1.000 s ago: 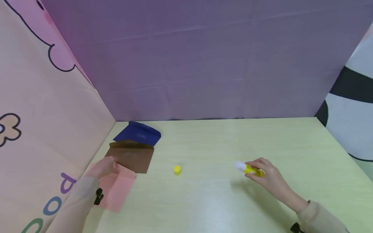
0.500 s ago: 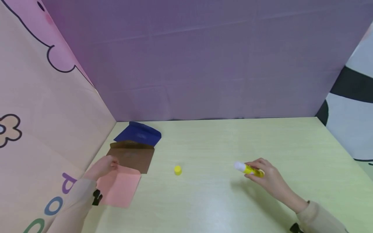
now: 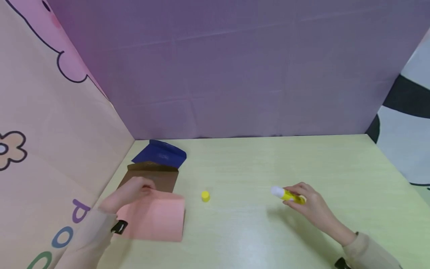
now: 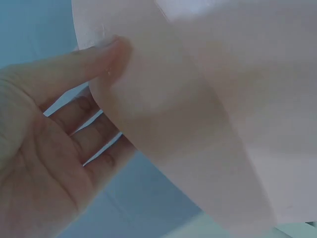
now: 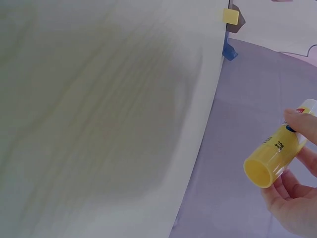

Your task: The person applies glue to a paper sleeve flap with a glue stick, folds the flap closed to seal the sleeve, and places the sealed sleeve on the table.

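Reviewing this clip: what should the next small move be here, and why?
Probably the left hand should lay the pink envelope flat on the table, nearer the right hand. The left hand pinches the envelope by its edge, while the right hand holds the glue stick above the table, with a yellow cap standing apart from it.

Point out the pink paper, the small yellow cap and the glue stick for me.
Pink paper [image 3: 154,216]: head view, middle of its visible face.
Yellow cap [image 3: 205,196]: head view, middle of its body.
Glue stick [image 5: 273,155]: right wrist view, on its yellow barrel.
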`<state>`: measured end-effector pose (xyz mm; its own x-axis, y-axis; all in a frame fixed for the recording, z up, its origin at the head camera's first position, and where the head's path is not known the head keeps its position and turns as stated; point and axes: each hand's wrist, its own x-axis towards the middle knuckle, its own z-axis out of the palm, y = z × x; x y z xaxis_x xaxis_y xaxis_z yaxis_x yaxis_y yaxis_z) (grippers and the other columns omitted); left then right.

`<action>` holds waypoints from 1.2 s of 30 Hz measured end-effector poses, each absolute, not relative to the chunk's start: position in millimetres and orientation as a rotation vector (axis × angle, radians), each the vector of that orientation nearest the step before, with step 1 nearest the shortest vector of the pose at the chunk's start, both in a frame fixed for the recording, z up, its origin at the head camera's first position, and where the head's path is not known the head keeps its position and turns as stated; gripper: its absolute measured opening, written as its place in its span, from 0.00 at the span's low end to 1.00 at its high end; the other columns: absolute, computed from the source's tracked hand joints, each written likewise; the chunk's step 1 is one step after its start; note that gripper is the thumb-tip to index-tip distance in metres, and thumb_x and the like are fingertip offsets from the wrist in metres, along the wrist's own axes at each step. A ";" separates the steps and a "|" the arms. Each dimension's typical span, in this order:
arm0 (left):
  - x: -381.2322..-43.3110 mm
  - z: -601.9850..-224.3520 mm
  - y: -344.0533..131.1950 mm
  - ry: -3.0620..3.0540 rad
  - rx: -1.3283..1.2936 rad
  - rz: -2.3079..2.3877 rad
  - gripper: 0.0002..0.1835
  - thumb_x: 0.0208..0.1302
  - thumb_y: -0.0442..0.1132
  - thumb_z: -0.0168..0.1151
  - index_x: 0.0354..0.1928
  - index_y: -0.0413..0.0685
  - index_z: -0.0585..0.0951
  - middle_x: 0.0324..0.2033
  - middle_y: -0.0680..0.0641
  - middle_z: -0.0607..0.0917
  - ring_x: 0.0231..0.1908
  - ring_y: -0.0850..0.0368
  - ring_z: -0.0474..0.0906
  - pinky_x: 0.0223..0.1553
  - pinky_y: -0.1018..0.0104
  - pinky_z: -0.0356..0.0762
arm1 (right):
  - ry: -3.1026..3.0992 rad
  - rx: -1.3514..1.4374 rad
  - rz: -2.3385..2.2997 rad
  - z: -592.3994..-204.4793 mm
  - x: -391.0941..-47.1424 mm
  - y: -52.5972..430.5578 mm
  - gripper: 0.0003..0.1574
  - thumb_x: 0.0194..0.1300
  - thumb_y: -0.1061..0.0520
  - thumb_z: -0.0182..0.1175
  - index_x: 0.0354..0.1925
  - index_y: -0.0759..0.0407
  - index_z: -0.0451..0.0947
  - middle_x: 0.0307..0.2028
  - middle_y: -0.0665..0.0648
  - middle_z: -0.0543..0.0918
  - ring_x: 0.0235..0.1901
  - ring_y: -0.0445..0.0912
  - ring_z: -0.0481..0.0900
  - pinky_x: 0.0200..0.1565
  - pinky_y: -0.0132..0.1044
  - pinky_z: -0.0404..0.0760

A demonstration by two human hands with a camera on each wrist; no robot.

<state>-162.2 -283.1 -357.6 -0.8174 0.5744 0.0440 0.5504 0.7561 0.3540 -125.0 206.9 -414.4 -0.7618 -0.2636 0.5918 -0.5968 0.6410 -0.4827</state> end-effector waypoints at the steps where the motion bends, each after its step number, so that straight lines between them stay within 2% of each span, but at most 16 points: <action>1: -160.6 -354.8 -276.5 2.878 0.937 0.552 0.07 0.51 0.25 0.60 0.25 0.45 0.80 0.23 0.54 0.80 0.26 0.63 0.74 0.28 0.70 0.73 | -2.387 0.674 0.944 -414.2 -125.1 206.9 0.22 0.34 0.68 0.70 0.35 0.64 0.79 0.29 0.50 0.76 0.29 0.33 0.69 0.28 0.25 0.74; 8: -156.0 -340.8 -234.3 2.843 1.048 0.578 0.06 0.53 0.27 0.59 0.27 0.46 0.80 0.24 0.56 0.80 0.27 0.67 0.73 0.30 0.73 0.73 | -2.382 0.654 0.938 -412.1 -125.3 208.2 0.22 0.33 0.68 0.70 0.34 0.65 0.79 0.30 0.51 0.77 0.29 0.33 0.70 0.29 0.23 0.74; 13: -159.3 -336.0 -201.2 2.848 1.100 0.643 0.06 0.55 0.30 0.59 0.32 0.47 0.82 0.29 0.56 0.82 0.30 0.67 0.75 0.33 0.73 0.74 | -2.371 0.638 0.965 -410.8 -125.2 210.7 0.22 0.33 0.69 0.70 0.34 0.65 0.79 0.30 0.52 0.77 0.28 0.33 0.70 0.29 0.20 0.71; 20: -172.2 -333.9 -150.7 2.820 1.160 0.714 0.06 0.55 0.30 0.59 0.35 0.46 0.82 0.31 0.53 0.83 0.31 0.64 0.77 0.33 0.75 0.74 | -2.318 0.621 0.963 -408.2 -127.0 215.0 0.24 0.30 0.72 0.70 0.33 0.66 0.79 0.28 0.52 0.77 0.29 0.32 0.70 0.31 0.16 0.70; 29: -192.3 -333.7 -98.7 2.683 1.149 0.782 0.08 0.55 0.31 0.59 0.38 0.44 0.82 0.33 0.51 0.83 0.30 0.65 0.76 0.33 0.76 0.73 | -2.279 0.594 1.006 -400.5 -126.8 224.2 0.25 0.29 0.75 0.69 0.34 0.67 0.79 0.28 0.51 0.76 0.29 0.29 0.68 0.31 0.15 0.70; 36: -208.3 -340.7 -63.8 2.590 1.060 0.853 0.08 0.58 0.32 0.57 0.38 0.47 0.82 0.30 0.55 0.82 0.26 0.66 0.72 0.30 0.76 0.73 | -2.322 0.509 1.027 -397.7 -125.3 229.7 0.24 0.33 0.73 0.70 0.35 0.65 0.79 0.29 0.47 0.76 0.29 0.29 0.68 0.30 0.16 0.69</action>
